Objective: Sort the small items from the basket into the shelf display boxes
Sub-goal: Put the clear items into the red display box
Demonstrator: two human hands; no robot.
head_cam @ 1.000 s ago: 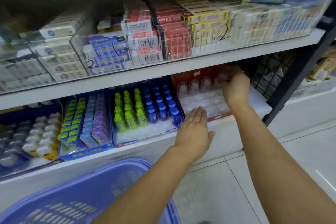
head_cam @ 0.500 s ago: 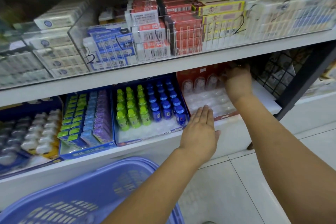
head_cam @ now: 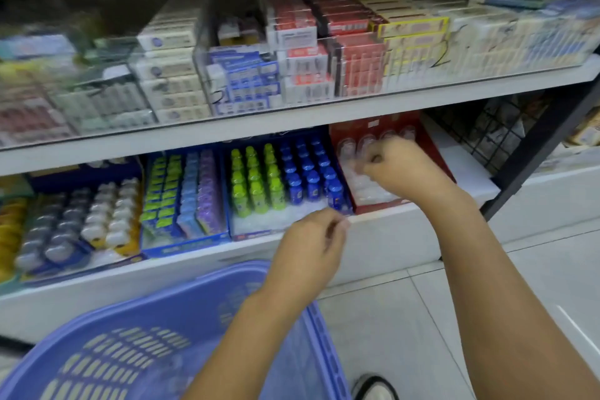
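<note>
A purple plastic basket (head_cam: 194, 289) sits low at the front left, its contents blurred. On the lower shelf stands a red display box (head_cam: 436, 153) with small clear bottles (head_cam: 367, 143) in its back row. My right hand (head_cam: 402, 172) hovers over that box with fingers curled in, and nothing shows in it. My left hand (head_cam: 311, 247) hangs in front of the shelf edge, above the basket's far rim, fingers loosely curled with nothing in them. Left of the red box, a blue display box (head_cam: 246, 234) holds green and blue bottles (head_cam: 285, 178).
Further left stand a box of green, blue and purple packets (head_cam: 181, 195) and a tray of white-capped items (head_cam: 107, 211). The upper shelf (head_cam: 292, 127) carries stacked cartons behind a clear guard. A black wire grid (head_cam: 487, 133) and black post (head_cam: 535, 153) close off the right. A shoe (head_cam: 373, 386) rests on the tiled floor.
My right hand has drawn back from the rear of the red box toward its middle and curled shut. My left hand lifted off the shelf edge, pulled back and curled its fingers.
</note>
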